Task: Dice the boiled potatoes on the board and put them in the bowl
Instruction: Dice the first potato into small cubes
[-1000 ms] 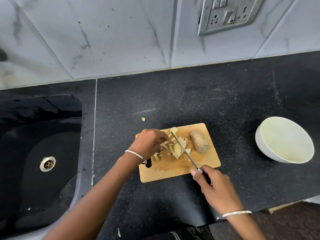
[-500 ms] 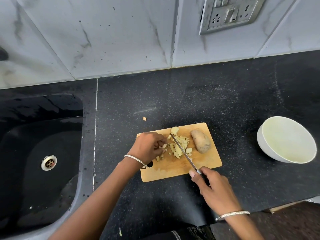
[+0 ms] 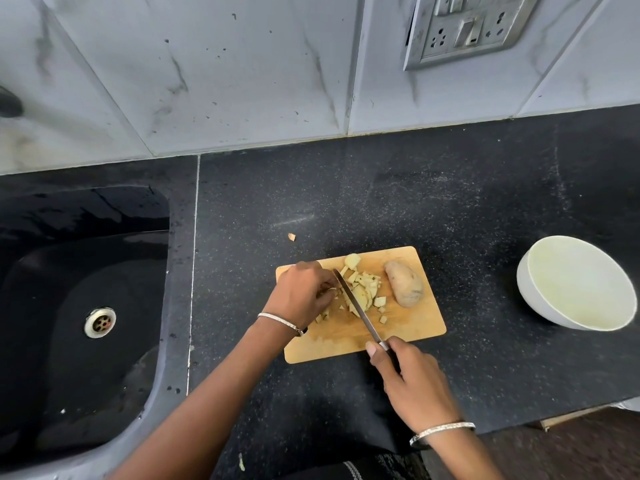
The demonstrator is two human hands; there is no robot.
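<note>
A wooden cutting board [image 3: 412, 327] lies on the black counter. A pile of diced potato pieces [image 3: 363, 289] sits at its far middle, and one whole boiled potato [image 3: 404, 288] lies to the right of the pile. My right hand [image 3: 412, 386] grips the handle of a knife [image 3: 355, 303], whose blade runs through the left side of the pile. My left hand [image 3: 301, 294] curls over potato pieces just left of the blade. The white bowl [image 3: 530, 292] stands empty at the right, apart from the board.
A black sink [image 3: 86, 306] with a metal drain fills the left side. One stray potato bit [image 3: 291, 237] lies on the counter behind the board. A tiled wall with a socket plate [image 3: 467, 29] rises behind. The counter's front edge runs at lower right.
The knife blade has shifted left across the pile toward my left hand. My left hand has stayed over the pieces at the board's left side. A few cut pieces have spread right.
</note>
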